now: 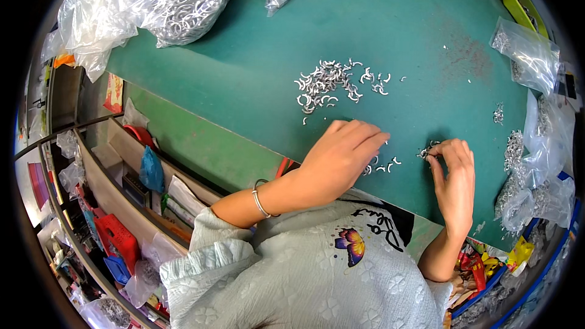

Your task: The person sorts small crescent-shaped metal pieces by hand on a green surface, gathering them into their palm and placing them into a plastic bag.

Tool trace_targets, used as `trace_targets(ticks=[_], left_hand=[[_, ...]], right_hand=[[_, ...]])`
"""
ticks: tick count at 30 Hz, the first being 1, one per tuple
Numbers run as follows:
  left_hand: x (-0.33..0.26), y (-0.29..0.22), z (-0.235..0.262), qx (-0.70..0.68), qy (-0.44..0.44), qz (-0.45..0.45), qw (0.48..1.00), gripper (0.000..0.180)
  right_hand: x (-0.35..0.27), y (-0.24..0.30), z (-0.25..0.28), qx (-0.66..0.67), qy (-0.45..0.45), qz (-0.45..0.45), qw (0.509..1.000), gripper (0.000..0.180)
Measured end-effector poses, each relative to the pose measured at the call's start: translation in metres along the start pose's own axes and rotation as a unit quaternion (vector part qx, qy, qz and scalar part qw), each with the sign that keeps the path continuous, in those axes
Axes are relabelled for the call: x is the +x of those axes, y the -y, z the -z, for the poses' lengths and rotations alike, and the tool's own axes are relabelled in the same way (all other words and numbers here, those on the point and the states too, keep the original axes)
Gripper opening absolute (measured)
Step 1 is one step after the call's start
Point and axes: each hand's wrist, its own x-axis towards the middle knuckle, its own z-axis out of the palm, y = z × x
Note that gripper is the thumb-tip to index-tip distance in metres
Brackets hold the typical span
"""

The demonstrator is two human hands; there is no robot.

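Observation:
My left hand [347, 158] hovers low over the green tabletop, palm down with its fingers bent together. A few small silvery curved metal pieces [381, 169] lie under and beside its fingertips; what is between the fingers is hidden. Farther right, the thumb and forefinger of my right hand [454, 173] pinch at a small cluster of curved metal pieces [425, 151]. Beyond my left hand is a loose heap of crescent-shaped metal pieces [328, 82], with several strays on its right side.
Clear plastic bags of metal rings [189, 12] rest at the far left of the green table [390, 30]. Along the right edge are more bags [545, 140] and piled small parts [510, 170]. A yellow-green bin [521, 3] is far right. Cluttered shelves [143, 176] stand at left.

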Motion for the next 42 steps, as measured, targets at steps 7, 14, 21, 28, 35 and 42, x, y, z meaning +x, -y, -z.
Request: trace_targets(ticks=[7,14,21,28,35,42], left_hand=[[-0.003,-0.003,-0.008,0.016,0.043,-0.048,0.998,0.043],[-0.014,-0.008,0.010,-0.083,-0.020,0.014,0.996,0.031],[-0.053,-0.007,0.016,-0.333,0.265,0.103,0.899,0.018],[-0.069,0.010,-0.032,-0.287,0.272,0.202,0.896,0.024],[-0.072,0.016,-0.049,-0.587,0.243,0.345,0.691,0.028],[-0.068,0.023,-0.059,-0.722,0.186,0.412,0.523,0.035]], right_hand=[[-0.009,0.019,-0.008,0.109,0.061,0.017,0.992,0.024],[-0.013,0.030,-0.024,0.134,0.079,0.007,0.988,0.031],[-0.018,0.030,-0.025,0.226,0.100,-0.004,0.969,0.025],[0.001,0.043,-0.048,0.174,0.009,0.052,0.983,0.017],[-0.001,0.039,-0.047,0.220,0.031,0.032,0.975,0.015],[0.009,0.045,-0.055,0.161,-0.013,0.065,0.985,0.016]])
